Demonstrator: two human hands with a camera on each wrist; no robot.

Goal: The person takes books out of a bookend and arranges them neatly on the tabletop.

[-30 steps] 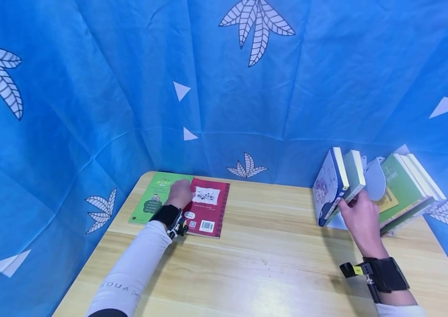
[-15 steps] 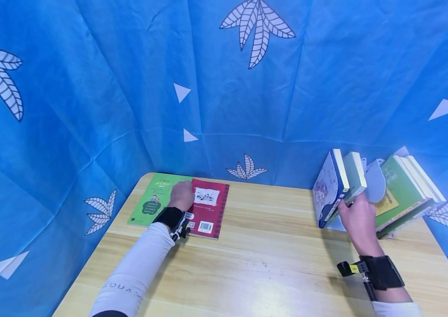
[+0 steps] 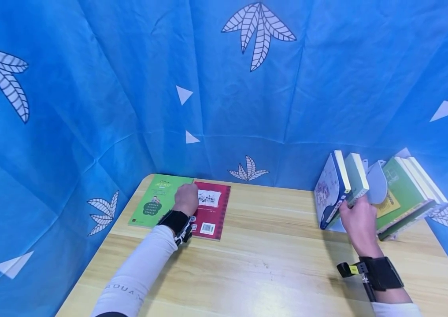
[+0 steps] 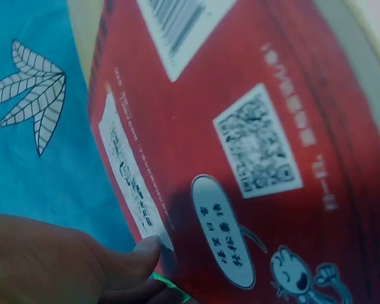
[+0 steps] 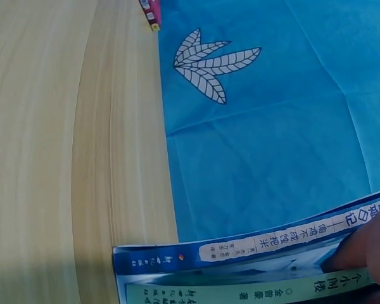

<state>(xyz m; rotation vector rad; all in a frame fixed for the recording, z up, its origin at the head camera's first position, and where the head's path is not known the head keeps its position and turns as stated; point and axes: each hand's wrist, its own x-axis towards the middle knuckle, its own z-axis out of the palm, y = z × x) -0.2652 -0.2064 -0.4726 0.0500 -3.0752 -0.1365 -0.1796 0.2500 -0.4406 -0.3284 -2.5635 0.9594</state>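
On the table's left lies a red book, its barcode side up, beside a green book. My left hand pinches the red book at the edge where the two meet. In the left wrist view its thumb lies on the red cover; the other fingers are mostly hidden. At the right, my right hand grips a pale green book standing upright. The right wrist view has a digit between this book's spine and a blue book.
Right of my right hand is a pale rounded divider. Beyond it several green books lean to the right. A blue curtain with leaf prints hangs behind the wooden table.
My left hand has shifted slightly right over the red book's edge. My right wrist has moved slightly left, its grip staying at the pale green book. The books stay in place.
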